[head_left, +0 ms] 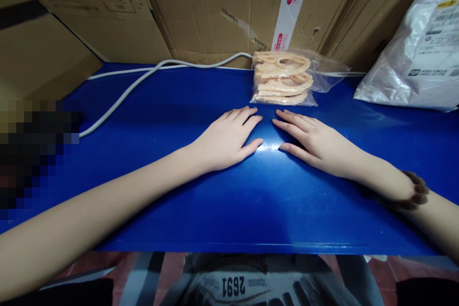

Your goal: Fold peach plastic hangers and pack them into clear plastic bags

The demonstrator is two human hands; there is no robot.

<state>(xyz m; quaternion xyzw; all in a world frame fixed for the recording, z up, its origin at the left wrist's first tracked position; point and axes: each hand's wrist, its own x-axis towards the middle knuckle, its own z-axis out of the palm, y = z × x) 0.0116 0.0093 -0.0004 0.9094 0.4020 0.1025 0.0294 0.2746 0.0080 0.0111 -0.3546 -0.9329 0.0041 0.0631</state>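
Note:
My left hand (229, 138) lies palm down on the blue tabletop (244, 210), its fingers stretched out and apart. Facing it, my right hand (311, 141) also rests flat with spread fingers, and a narrow gap separates the two. Neither hand holds anything. Just beyond my fingertips is a clear plastic bag (283, 79) of flat, pale peach pieces with curved, looped outlines, stacked together; what they are I cannot tell. No finger touches the bag. A brown fuzzy band (412, 193) circles my right wrist.
Cardboard boxes (215, 9) stand along the back, and another carton (43, 57) is at the left. A white cable (143, 74) runs across the rear of the table. At the right leans a silvery mailing bag (412, 52) with a label. A pixelated patch hides the left edge.

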